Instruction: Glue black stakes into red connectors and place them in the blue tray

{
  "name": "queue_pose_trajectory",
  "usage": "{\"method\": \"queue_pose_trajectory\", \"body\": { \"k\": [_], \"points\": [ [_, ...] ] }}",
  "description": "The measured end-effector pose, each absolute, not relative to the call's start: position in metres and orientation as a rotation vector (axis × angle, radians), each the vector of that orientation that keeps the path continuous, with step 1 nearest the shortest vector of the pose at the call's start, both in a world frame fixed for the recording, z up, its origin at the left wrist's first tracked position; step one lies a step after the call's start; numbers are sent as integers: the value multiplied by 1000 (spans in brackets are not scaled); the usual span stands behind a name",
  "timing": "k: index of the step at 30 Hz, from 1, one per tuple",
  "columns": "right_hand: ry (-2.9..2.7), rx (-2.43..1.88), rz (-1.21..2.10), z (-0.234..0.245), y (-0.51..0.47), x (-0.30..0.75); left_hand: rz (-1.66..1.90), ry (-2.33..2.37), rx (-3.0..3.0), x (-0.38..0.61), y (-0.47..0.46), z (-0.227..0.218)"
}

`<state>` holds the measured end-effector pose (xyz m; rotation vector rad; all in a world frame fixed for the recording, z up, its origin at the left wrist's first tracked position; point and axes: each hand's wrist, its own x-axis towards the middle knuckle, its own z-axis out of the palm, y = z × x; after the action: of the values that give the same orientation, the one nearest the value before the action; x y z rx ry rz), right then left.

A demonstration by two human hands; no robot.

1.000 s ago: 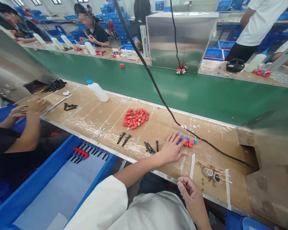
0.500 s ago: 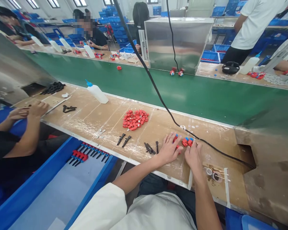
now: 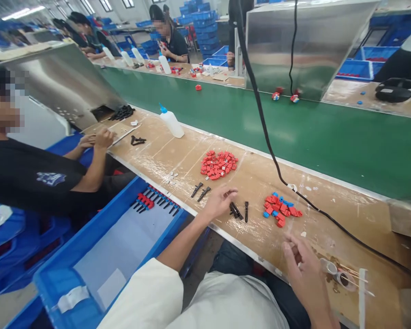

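My left hand hovers over the near side of the bench with loosely bent fingers that are apart, and I see nothing in it. Close to it lie black stick-like plastic parts, with two more black parts to its left. My right hand is raised near the front edge, thumb and fingers apart, with nothing visible in it. Just beyond the right hand is a loose cluster of red and blue plastic pieces. A larger pile of red plastic pieces sits farther back.
A white squeeze bottle stands by the green conveyor belt. A black cable hangs across the bench. Small cups with sticks stand at right. A blue bin holds assembled pieces. A co-worker's hands are at left.
Both hands have come away from the red and blue pieces: my left hand went left toward the black parts, my right hand drew back toward me. The camera view has turned left.
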<state>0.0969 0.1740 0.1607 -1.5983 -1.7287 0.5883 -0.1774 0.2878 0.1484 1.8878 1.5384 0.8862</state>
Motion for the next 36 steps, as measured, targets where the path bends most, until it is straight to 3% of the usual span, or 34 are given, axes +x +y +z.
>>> {"method": "queue_pose_trajectory", "body": {
  "k": [4, 8, 17, 31, 36],
  "points": [
    [-1804, -1443, 712, 163, 165, 77, 393, 1537, 2038, -190, 282, 152],
    [-1903, -1403, 749, 155, 164, 65, 164, 1633, 2050, -180, 271, 147],
    [-1985, -1397, 870, 148, 157, 64, 353, 1444, 2049, -163, 270, 135],
    [-1987, -1401, 922, 138, 148, 64, 571, 1626, 2140, -144, 268, 139],
    [-1969, -1385, 966, 141, 146, 61, 293, 1383, 2394, -122, 286, 146]
  ]
}}
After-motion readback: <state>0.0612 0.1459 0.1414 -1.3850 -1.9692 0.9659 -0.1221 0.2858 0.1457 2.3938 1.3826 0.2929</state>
